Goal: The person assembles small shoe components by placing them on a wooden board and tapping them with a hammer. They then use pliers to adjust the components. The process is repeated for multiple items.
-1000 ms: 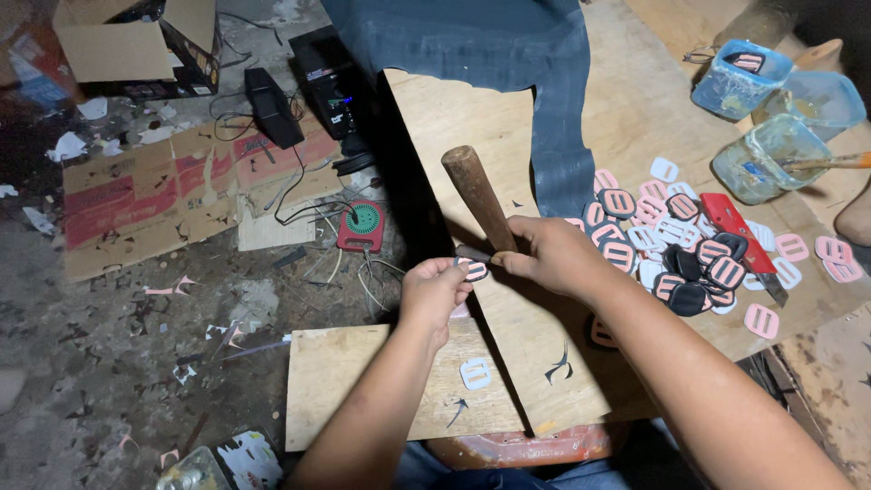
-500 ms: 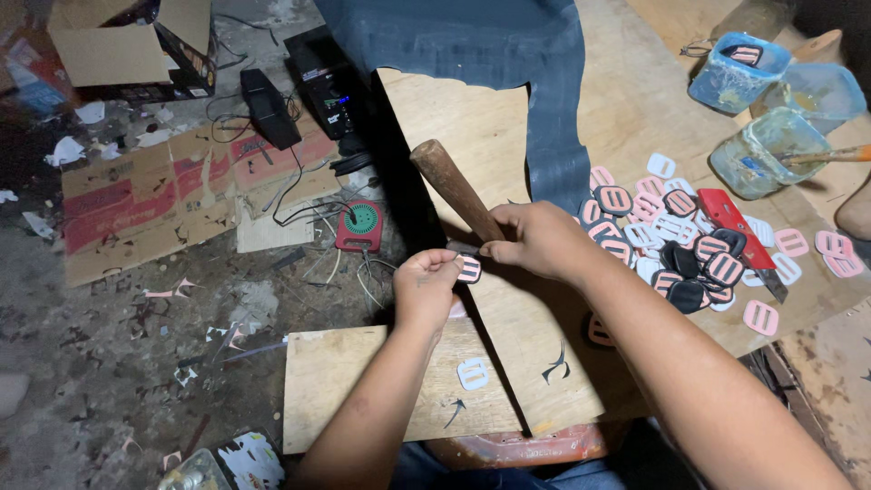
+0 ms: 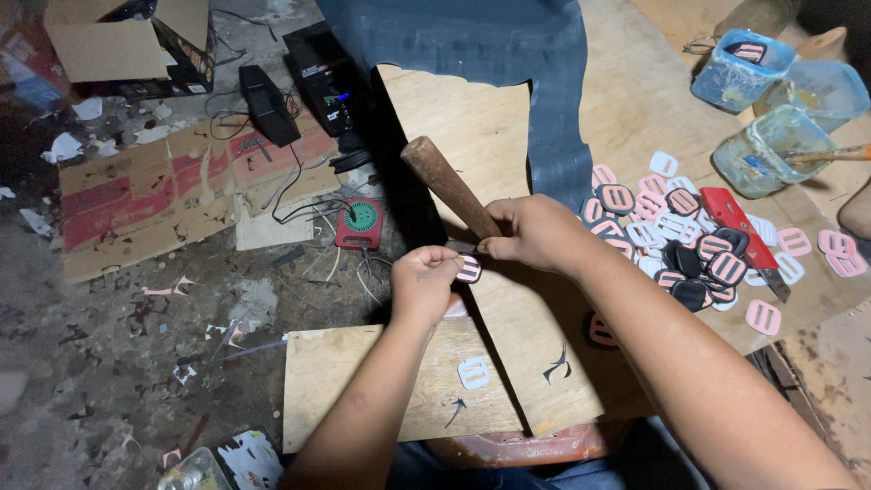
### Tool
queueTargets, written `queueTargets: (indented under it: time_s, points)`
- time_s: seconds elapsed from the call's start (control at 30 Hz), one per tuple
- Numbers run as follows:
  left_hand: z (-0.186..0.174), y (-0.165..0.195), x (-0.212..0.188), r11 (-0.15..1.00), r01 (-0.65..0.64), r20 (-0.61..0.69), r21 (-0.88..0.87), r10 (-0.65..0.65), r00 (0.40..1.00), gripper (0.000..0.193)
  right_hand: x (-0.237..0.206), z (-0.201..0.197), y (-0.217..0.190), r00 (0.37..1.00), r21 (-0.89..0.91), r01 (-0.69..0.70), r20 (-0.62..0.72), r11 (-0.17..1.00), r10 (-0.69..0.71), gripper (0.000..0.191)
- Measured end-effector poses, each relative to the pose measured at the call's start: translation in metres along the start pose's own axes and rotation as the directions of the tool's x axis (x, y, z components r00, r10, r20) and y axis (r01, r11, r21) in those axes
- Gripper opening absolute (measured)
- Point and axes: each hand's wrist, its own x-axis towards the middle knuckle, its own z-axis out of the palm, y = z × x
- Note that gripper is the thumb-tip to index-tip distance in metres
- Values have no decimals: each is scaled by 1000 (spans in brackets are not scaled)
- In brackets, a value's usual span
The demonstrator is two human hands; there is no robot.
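Observation:
My right hand (image 3: pixel 537 234) grips a tool by its brown wooden handle (image 3: pixel 448 183), which sticks up and to the left; the working end is hidden under my fingers. My left hand (image 3: pixel 425 283) pinches a small pink-and-dark slotted buckle piece (image 3: pixel 468 269) on the edge of a plywood board (image 3: pixel 531 340). The two hands almost touch over that piece. A white buckle piece (image 3: pixel 474 372) lies on a lower plywood board (image 3: pixel 363 377) near my left forearm.
A pile of several pink, white and dark buckle pieces (image 3: pixel 676 236) lies right of my hands with a red utility knife (image 3: pixel 739 222). Plastic tubs (image 3: pixel 771 150) stand at the far right. Dark blue sheet material (image 3: pixel 508 54) hangs over the far board. Cardboard (image 3: pixel 163 195), cables and a red device (image 3: pixel 360 223) litter the floor.
The wooden handle has swung from tilting right to leaning further left, then risen slightly. My right hand has shifted a little left over the buckle piece, and my left hand stays pinching it.

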Motion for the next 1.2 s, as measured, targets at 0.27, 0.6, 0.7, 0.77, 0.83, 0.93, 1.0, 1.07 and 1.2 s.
queueTargets:
  time_s: [0.27,0.6,0.7,0.77,0.83,0.93,1.0,1.07,1.2]
  points:
    - [-4,7,-1,992,113,-24,56,-112,993,10,-15,-4,-6,998,-246,55,5,968,-56,26]
    - [-7,4,6,954,247,12,168,-253,967,17,-32,9,3,995,-176,40,-83,984,-55,28]
    - [-7,4,5,962,226,35,150,-234,972,19,-32,10,4,993,-183,57,-96,982,-75,29]
    - [-8,4,4,959,262,45,108,-268,962,20,-33,11,4,993,-183,47,-100,982,-66,27]
    - [-10,5,1,935,350,45,62,-353,935,22,-33,12,4,991,-148,51,-112,988,-68,27]
    - [-8,2,-4,948,315,51,39,-317,947,14,-34,12,5,995,-129,1,-104,992,-14,26]
    - [-4,-1,-6,974,228,34,-16,-227,973,12,-32,12,7,995,-106,-29,-100,994,18,26]
    - [-1,-3,-4,986,157,30,-53,-156,987,10,-29,11,7,994,-58,-35,-103,998,29,28]
    - [-1,-5,-3,998,61,39,33,-63,997,6,-18,11,4,993,-53,38,-114,998,-44,31]
